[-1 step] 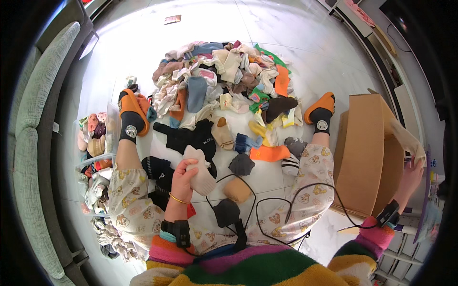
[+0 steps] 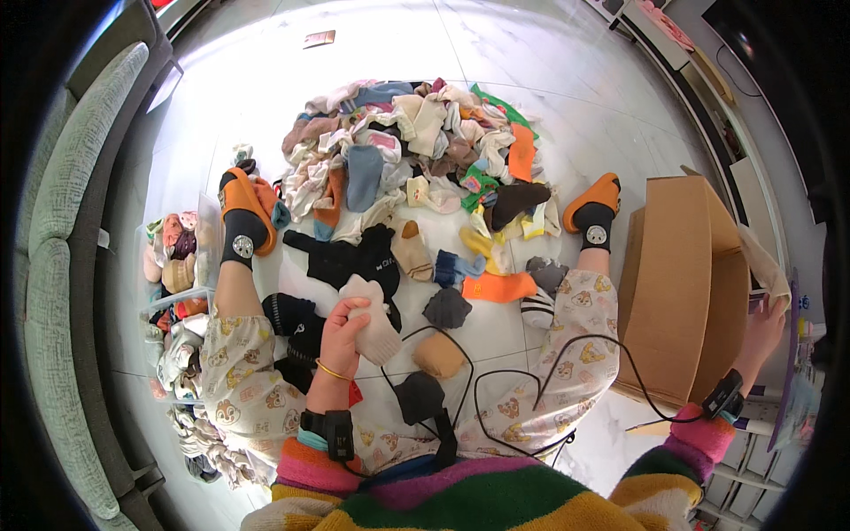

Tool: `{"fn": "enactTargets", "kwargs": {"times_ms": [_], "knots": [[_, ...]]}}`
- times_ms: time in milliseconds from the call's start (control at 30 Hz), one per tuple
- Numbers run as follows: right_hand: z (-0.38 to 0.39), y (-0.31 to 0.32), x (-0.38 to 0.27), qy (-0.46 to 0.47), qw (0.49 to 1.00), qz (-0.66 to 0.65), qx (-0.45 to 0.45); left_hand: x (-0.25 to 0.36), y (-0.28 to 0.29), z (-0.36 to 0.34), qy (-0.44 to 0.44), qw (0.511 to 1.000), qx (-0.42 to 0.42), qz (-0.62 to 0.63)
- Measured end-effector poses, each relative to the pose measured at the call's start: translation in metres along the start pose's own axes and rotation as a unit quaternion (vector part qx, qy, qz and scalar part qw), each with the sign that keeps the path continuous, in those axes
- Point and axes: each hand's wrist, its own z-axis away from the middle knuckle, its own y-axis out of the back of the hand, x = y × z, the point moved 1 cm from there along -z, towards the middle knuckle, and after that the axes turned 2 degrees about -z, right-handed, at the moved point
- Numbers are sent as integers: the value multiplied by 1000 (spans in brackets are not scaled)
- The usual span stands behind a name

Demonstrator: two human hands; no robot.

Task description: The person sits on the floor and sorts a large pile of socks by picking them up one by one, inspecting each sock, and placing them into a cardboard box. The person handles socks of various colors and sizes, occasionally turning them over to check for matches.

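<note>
In my left hand [image 2: 341, 332], fingers closed, is a pale cream sock [image 2: 375, 329], raised above the floor between my legs. My right hand [image 2: 761, 332] reaches out to the far right beside the open cardboard box [image 2: 668, 274]. Its fingers close on a long cream piece [image 2: 767, 267] that looks like a sock, lying along the box's edge. Below my left hand are black socks [image 2: 305, 332] and a black garment [image 2: 341, 261]. Between my knees sit a dark grey balled sock [image 2: 447, 308], a tan one [image 2: 438, 354] and another dark grey bundle [image 2: 419, 396].
A large heap of mixed socks [image 2: 416, 133] lies ahead, with an orange sock [image 2: 498, 287] nearer. Clear bins [image 2: 215, 234] of socks stand left, by a grey sofa [image 2: 53, 301]. A black cable [image 2: 540, 376] loops across my lap. Shelving [image 2: 735, 478] stands right.
My right hand and the cream piece in it have shifted very slightly beside the box. My left hand keeps its hold on the pale sock.
</note>
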Motion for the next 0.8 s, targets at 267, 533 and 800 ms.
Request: {"fn": "enactTargets", "kwargs": {"times_ms": [267, 533, 800], "knots": [[56, -181, 58, -86, 913, 75, -391, -18, -22, -11, 26, 998, -14, -62], [238, -581, 78, 64, 851, -5, -521, -10, -12, -21, 89, 993, 63, -50], [292, -676, 123, 185, 799, 241, -519, -7, -11, -39, 92, 990, 107, -1]]}}
